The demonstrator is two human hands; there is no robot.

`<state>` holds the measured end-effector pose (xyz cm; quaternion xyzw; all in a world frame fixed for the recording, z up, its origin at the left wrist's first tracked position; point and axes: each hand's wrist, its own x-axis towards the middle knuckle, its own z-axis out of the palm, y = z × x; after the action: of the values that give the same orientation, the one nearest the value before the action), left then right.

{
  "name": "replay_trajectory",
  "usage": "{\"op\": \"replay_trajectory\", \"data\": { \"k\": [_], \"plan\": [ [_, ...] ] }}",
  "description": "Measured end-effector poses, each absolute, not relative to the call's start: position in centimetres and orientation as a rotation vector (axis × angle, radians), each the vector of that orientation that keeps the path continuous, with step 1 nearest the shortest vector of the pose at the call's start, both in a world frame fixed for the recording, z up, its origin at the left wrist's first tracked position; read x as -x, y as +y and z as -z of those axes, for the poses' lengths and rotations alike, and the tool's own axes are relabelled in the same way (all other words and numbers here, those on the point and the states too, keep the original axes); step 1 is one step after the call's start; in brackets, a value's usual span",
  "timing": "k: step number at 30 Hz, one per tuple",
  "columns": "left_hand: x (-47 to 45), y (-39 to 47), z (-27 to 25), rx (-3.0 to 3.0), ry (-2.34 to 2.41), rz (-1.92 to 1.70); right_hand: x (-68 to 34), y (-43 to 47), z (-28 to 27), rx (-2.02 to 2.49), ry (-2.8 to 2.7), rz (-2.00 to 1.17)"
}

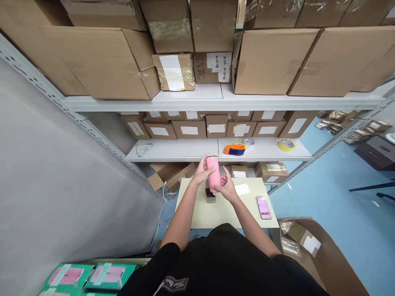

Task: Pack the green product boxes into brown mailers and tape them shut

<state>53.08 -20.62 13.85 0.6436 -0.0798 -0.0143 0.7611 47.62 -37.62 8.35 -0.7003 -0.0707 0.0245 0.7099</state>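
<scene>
A pink tumbler (214, 176) with a metal-looking rim is held tilted a little above the table (197, 216). My left hand (202, 172) grips its upper left side, the thumb across its front. My right hand (226, 186) holds its lower right side, with the thumb near the base and a finger raised beside it. Just below the tumbler, a small open box (211, 199) stands on the table, partly hidden by the tumbler. A white paper (242, 189) lies right of my right hand, and a phone (263, 208) with a pink screen is near the table's right edge.
Metal shelving holds cardboard boxes (189, 128) behind the table. A tape dispenser (234, 149) and a yellow tape roll (286, 144) sit on the middle shelf. At lower right stands a large open carton (330, 250) with parcels; green boxes (109, 276) are at lower left.
</scene>
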Motion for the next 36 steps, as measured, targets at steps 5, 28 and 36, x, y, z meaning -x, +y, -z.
{"op": "replay_trajectory", "data": {
  "k": [5,28,36],
  "plan": [
    [-52.6,-19.4,-13.5,-1.443,-0.215,0.109,-47.4,-37.2,-7.4,1.519,-0.144,-0.161],
    [-51.0,-17.5,-2.7,-1.760,-0.140,-0.057,-49.0,-35.7,10.7,2.093,0.206,-0.372],
    [-51.3,-17.5,0.2,-1.864,-0.211,-0.106,-49.0,-34.8,11.1,2.142,0.229,-0.289]
  ]
}}
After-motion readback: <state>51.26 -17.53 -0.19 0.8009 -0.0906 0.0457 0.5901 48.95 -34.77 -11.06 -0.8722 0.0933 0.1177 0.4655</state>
